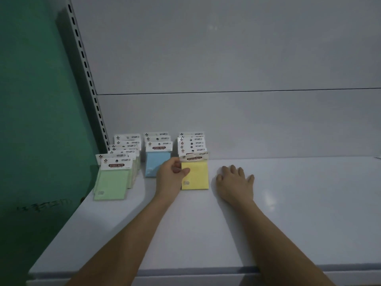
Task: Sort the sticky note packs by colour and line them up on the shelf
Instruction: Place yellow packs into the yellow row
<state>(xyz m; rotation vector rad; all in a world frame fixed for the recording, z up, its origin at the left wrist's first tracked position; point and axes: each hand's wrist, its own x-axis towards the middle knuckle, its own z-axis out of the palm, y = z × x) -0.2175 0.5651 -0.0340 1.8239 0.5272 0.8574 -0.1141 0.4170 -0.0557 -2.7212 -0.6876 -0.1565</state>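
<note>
1. White metal shelf (206,234) runs out of view at the right and bottom edges; a green side panel (31,100) bears faint writing too dim to read.
2. Three rows of packs stand at the back left: green sticky note packs (112,183), blue sticky note packs (157,162), yellow sticky note packs (194,175); the rear packs show only their white header cards.
3. Left hand (171,174) has its fingers clamped on the front yellow pack's left edge.
4. Right hand (235,180) lies flat on the shelf, fingers spread, holding nothing.
</note>
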